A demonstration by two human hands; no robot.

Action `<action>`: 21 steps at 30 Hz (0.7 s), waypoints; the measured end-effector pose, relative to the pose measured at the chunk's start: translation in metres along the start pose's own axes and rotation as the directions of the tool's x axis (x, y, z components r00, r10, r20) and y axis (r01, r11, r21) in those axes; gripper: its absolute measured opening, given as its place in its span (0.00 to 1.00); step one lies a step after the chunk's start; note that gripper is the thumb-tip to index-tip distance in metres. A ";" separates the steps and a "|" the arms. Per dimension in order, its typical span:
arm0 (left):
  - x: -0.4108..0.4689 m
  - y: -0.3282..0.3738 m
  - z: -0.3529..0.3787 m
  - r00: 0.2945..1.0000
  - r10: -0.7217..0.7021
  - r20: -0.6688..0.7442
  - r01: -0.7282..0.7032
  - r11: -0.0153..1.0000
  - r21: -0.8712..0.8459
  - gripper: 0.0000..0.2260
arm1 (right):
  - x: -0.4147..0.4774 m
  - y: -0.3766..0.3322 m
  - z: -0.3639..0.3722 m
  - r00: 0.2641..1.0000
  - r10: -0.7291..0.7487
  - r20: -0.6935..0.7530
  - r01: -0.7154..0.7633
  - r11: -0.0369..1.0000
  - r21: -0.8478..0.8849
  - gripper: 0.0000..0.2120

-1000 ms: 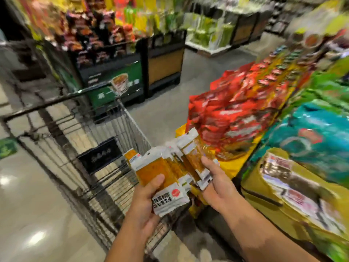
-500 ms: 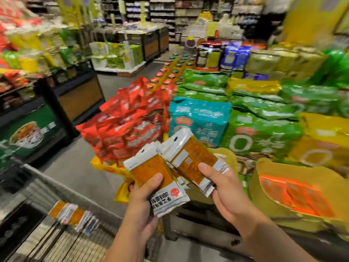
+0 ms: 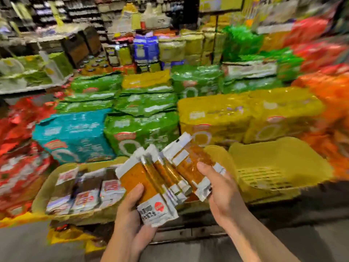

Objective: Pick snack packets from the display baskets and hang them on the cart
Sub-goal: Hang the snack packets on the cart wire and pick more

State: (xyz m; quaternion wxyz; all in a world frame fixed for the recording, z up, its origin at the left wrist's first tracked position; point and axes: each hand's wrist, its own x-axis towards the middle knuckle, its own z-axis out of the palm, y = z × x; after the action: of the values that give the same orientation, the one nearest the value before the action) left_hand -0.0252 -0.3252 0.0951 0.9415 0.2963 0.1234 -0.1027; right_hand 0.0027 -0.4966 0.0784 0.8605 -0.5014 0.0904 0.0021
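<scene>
The view is now turning away from the cart, which is no longer showing, and is facing the display again. So I judge the person is coming back for more stock while these packets are not yet hung. The left hand (image 3: 132, 214) is still gripping a fan of orange snack packets (image 3: 140, 179), thumb on the front one. The right hand (image 3: 222, 193) is pinching the rightmost packet (image 3: 190, 163), in front of a yellow display basket (image 3: 42, 193) of brown packets and an empty yellow basket (image 3: 283, 159). The front packet is carrying a round red logo and a QR code, but its writing is too blurred to read.
</scene>
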 end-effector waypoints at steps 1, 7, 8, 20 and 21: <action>0.007 -0.010 0.008 1.000 -0.018 0.015 0.018 0.999 0.026 0.39 | 0.003 -0.003 -0.013 1.000 0.004 -0.025 -0.004 1.000 -0.020 0.18; 0.044 -0.052 0.042 0.995 -0.095 0.036 0.093 0.994 0.064 0.49 | 0.016 -0.036 -0.080 0.987 0.147 -0.062 -0.151 0.986 -0.068 0.45; 0.050 -0.056 0.045 0.994 -0.102 0.051 0.098 0.992 0.075 0.47 | 0.017 -0.043 -0.086 0.984 0.163 -0.069 -0.168 0.983 -0.079 0.52; 0.098 -0.053 0.044 0.938 -0.295 0.184 0.259 0.945 0.199 0.38 | 0.029 -0.079 -0.105 0.962 0.270 0.027 -0.241 0.897 -0.369 0.23; 0.101 -0.052 0.044 0.933 -0.303 0.195 0.269 0.945 0.186 0.38 | 0.031 -0.081 -0.107 0.966 0.258 0.031 -0.228 0.898 -0.375 0.21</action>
State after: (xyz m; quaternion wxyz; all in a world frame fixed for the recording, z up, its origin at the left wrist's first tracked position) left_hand 0.0644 -0.4048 0.0720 0.8982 0.3345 0.0517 -0.2806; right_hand 0.0247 -0.6321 0.0912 0.7468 -0.6382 0.1160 0.1464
